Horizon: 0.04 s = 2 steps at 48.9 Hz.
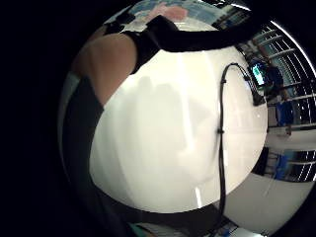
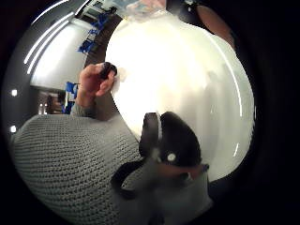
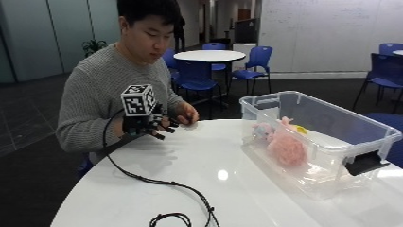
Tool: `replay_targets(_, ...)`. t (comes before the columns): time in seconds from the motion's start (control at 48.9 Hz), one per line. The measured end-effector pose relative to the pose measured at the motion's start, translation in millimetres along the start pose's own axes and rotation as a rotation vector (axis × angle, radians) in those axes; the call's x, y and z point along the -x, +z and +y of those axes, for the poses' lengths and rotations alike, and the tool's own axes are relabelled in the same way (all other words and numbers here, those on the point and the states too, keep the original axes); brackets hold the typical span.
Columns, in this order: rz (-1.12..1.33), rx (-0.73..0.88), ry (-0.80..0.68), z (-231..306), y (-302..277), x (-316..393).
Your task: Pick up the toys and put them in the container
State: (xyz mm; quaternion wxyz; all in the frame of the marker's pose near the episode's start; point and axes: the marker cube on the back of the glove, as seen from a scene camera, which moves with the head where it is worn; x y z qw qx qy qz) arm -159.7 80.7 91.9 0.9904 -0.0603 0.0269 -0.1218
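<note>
Table: a round white table (image 1: 168, 148) fills most of the view, its glossy top carrying streaks of reflected light.
Shadow: a soft grey shadow of a hand lies across the middle of the tabletop.
Hand: part of the right hand (image 1: 106, 64) shows at the edge, bare skin crossed by a black strap.
Background: chairs and shelving (image 1: 291, 98) stand beyond the table's rim.
</note>
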Motion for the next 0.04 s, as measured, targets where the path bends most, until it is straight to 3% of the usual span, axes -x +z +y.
replay_targets(0.041,-0.002,-0.004,0.003,-0.7,-0.8,-0.9)
